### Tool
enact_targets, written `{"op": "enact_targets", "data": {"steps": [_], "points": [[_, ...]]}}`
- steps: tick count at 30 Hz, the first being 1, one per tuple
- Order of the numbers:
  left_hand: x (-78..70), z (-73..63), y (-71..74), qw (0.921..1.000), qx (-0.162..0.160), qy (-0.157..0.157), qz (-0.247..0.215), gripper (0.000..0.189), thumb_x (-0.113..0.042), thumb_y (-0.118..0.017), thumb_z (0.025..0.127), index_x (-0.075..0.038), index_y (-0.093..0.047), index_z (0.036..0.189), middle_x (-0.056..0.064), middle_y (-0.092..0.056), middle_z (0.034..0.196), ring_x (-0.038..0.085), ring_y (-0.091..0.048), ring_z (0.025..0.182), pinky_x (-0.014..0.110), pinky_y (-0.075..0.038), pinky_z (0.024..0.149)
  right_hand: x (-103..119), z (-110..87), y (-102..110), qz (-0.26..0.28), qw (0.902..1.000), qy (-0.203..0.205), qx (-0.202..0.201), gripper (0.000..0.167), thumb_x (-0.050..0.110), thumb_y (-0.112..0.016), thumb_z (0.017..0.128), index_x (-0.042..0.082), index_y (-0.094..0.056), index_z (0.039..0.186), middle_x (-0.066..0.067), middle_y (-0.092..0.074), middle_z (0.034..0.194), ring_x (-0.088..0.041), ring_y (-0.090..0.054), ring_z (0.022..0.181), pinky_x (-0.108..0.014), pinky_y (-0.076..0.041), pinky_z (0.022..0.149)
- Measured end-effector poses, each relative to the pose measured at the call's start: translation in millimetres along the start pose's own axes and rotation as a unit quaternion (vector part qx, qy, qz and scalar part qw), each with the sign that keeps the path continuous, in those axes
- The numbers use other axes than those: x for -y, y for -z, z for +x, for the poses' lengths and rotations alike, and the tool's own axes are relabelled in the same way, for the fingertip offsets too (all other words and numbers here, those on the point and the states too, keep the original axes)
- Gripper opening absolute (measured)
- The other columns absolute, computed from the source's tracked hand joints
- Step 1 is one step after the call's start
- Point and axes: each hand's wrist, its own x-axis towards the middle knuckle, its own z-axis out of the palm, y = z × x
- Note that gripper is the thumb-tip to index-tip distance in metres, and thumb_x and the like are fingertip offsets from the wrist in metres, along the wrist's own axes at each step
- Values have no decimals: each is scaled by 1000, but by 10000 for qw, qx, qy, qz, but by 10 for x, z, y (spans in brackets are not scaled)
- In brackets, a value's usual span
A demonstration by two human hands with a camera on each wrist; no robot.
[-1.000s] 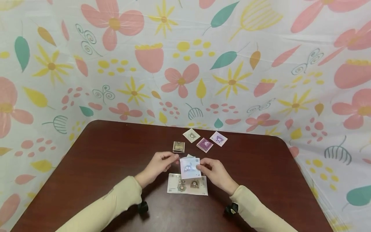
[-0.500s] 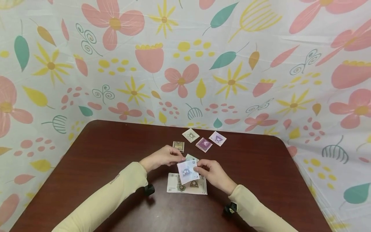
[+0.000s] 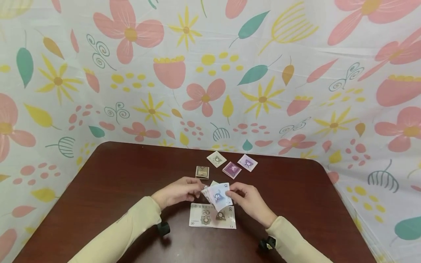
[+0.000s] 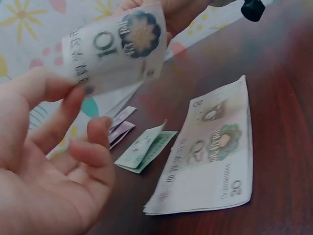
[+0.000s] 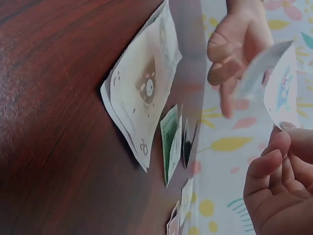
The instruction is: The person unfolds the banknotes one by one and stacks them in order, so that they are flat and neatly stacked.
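Note:
A blue-and-white 10 banknote [image 3: 221, 196] is held up bent between both hands over the table. My right hand [image 3: 248, 200] pinches its right edge between thumb and fingers, as the right wrist view of that hand [image 5: 286, 176] also shows. At the opposite edge, my left hand [image 3: 179, 191] has thumb and index fingertip together at the note's corner, its other fingers loosely curled [image 4: 54, 147]. The left wrist view shows the note's back [image 4: 115, 51], with a 10 and a dark rosette. Just below lies a flat stack of 20 banknotes [image 3: 212, 216].
Behind the held note sits a folded green note [image 4: 142, 149], mostly hidden in the head view. Farther back lie folded notes: a brown one [image 3: 202, 172], a grey-green one [image 3: 216, 159], a dark purple one [image 3: 231, 170] and a lilac one [image 3: 247, 163]. A floral cloth [image 3: 204, 73] hangs behind the table [image 3: 115, 175].
The 10 note has gone from nearly flat to bent, its left part turned behind. My left hand moved in to the right, then back left. The head view has tilted slightly up.

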Motion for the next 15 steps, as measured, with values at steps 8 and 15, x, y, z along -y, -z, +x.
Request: {"op": "enact_targets", "data": {"steps": [8,15], "points": [[19,-13,-65,9962,-750,-241,-371,12,-15,-62,101,-10,-64,91,4,-68,95,11,-48,72,21,-36,60,-8,20,54,-91,9999,-75,-81,10,6,-75,95,13,-71,89,8,-57,66,-3,-53,61,-24,-45,57],[70,-140,-27,9890,-1317,-588,326,22,-13,-72,98,3,-67,112,1,-61,79,12,-50,70,22,-39,58,-58,0,84,-84,9990,-392,-191,10,8,-75,96,14,-71,89,6,-56,64,-4,-52,59,-24,-45,55]]}}
